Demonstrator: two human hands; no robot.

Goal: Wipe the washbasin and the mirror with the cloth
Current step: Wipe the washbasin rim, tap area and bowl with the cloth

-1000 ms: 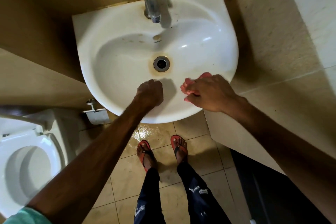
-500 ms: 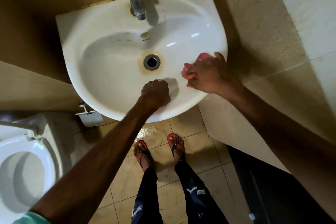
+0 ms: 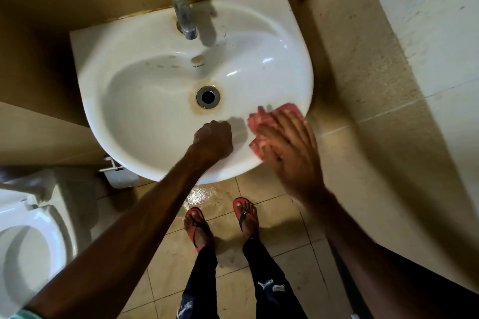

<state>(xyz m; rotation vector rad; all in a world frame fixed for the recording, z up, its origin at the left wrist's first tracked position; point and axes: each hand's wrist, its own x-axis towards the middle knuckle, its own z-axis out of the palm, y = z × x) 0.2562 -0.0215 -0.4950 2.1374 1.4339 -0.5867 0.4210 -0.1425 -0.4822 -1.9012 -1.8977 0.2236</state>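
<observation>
Pink cloth point(image 3: 260, 122) lies under flat right hand point(image 3: 287, 153) on washbasin point(image 3: 155, 116) rim

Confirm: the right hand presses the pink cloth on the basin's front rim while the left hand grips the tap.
Wrong on the left hand: the head view shows it fisted on the front rim of the basin, off the tap. The right hand does press the cloth there.

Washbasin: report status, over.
Right hand flat, pressing pink cloth on washbasin, front-right rim. Left hand fisted on front rim, holding nothing. Brown stain rings the drain. Mirror out of view.
</observation>
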